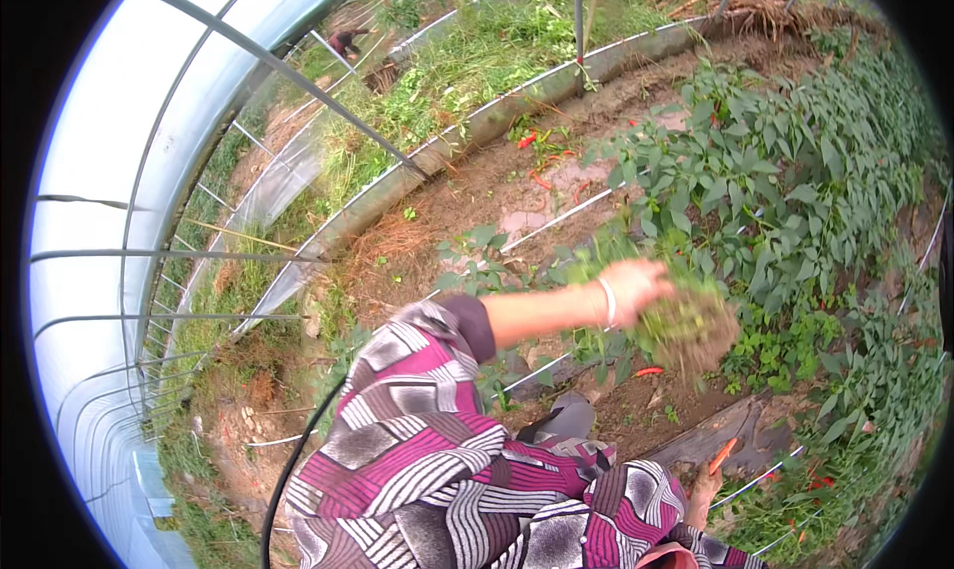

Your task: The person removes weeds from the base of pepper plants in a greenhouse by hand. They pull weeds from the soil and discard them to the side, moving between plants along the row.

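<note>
My left hand (633, 289), with a white band at the wrist, grips a clump of pulled weeds (689, 327) with brown soil and roots at its lower end. Both are blurred by motion, held above the bed beside the pepper plants (738, 174). Lower right, my right hand (703, 487) is low by my knee, closed around a slim orange object (723, 456). Whether that is a tool handle or a pepper I cannot tell. A red chili pepper (649, 371) lies on the soil below the weeds.
White lines (574, 210) run along the rows. Black plastic mulch (715, 427) covers part of the soil. Several fallen red peppers (528, 140) lie farther off. Metal hoops (298, 77) and a plastic-film wall (89, 159) curve on the left. Another person (344, 43) bends down far away.
</note>
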`<state>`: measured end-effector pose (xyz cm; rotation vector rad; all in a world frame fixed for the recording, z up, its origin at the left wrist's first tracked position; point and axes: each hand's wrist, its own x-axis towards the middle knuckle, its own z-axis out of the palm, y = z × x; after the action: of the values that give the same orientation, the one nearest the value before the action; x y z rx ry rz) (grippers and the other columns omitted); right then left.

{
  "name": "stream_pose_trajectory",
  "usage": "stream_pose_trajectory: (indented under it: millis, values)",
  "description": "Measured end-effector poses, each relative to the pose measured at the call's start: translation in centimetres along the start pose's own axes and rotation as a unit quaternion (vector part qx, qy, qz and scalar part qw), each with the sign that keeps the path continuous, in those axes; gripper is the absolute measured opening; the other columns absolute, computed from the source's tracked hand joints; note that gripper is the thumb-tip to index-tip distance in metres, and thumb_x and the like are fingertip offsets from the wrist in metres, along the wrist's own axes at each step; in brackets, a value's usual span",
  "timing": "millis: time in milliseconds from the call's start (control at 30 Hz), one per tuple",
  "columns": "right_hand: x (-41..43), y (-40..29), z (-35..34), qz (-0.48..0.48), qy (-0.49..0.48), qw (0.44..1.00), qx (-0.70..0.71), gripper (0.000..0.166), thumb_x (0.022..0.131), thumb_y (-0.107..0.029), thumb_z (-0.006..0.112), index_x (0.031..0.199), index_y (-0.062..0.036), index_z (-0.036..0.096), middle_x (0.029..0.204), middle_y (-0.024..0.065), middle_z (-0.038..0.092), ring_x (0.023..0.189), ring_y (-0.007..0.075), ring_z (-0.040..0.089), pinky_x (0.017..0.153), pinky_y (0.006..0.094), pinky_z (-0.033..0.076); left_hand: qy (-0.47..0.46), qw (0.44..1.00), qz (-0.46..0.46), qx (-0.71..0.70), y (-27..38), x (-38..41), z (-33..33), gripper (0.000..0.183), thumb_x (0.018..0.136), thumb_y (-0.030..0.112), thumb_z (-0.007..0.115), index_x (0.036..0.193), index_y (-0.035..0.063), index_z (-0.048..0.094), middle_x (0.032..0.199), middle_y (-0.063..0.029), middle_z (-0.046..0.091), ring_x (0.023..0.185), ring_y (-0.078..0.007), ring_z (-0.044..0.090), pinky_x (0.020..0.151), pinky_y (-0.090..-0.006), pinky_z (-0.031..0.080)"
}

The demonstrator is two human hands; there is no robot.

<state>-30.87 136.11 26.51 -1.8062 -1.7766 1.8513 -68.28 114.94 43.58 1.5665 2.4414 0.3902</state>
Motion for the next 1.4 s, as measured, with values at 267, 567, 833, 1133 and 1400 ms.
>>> stream_pose_trajectory:
  millis: [267,567,833,1133,1400]
  values:
    - [-1.2,-4.4,-1.8,-0.196,-0.021,0.972,-0.129,0.018,0.077,-0.021,0.055,0.080,-0.0036,0.050,0.056,-0.0001,0.043,0.042,0.0098,0.038,0.037,0.0254,0.031,0.346,0.738,-0.495,0.299,-23.7,-6.2,-28.7,0.051,0.072,0.008,0.055,0.120,0.0183,0.044,0.125,-0.0114,0.041,0.109,-0.0277,0.045,0.089,-0.0366,0.039]
    - [-0.1,-2.5,0.3,-0.102,0.049,0.990,-0.090,0.027,0.077,-0.027,0.055,0.088,-0.0025,0.052,0.057,0.0016,0.043,0.041,0.0115,0.037,0.036,0.0278,0.031,0.290,0.855,-0.429,0.022,-26.5,-13.8,-12.2,0.024,0.072,0.003,0.047,0.089,0.0091,0.063,0.085,-0.0167,0.061,0.083,-0.0323,0.058,0.075,-0.0378,0.046]
    - [0.3,-5.7,2.9,-0.054,0.044,0.994,-0.085,0.028,0.077,-0.028,0.054,0.091,-0.0037,0.051,0.056,0.0015,0.043,0.041,0.0116,0.038,0.036,0.0277,0.032,0.143,0.811,-0.514,-0.241,-22.4,-13.4,6.0,0.023,0.069,0.005,0.048,0.085,0.0069,0.064,0.074,-0.0130,0.063,0.067,-0.0217,0.061,0.065,-0.0310,0.048]
    - [6.9,-8.2,0.9,-0.041,0.007,0.996,-0.081,0.029,0.077,-0.029,0.054,0.095,-0.0050,0.050,0.055,0.0013,0.042,0.040,0.0117,0.038,0.036,0.0277,0.032,0.218,0.708,-0.525,-0.418,-13.2,-6.4,9.7,0.025,0.070,0.001,0.047,0.091,0.0029,0.061,0.072,-0.0054,0.061,0.065,-0.0117,0.055,0.060,-0.0240,0.044]
    - [16.6,-13.0,-4.6,-0.075,-0.084,0.990,-0.081,0.031,0.078,-0.029,0.053,0.098,-0.0062,0.048,0.054,0.0012,0.042,0.039,0.0118,0.038,0.036,0.0276,0.033,0.344,0.743,-0.567,-0.093,-0.7,-8.2,7.3,0.024,0.071,-0.001,0.048,0.091,0.0069,0.057,0.081,-0.0107,0.057,0.078,-0.0257,0.055,0.073,-0.0325,0.043]
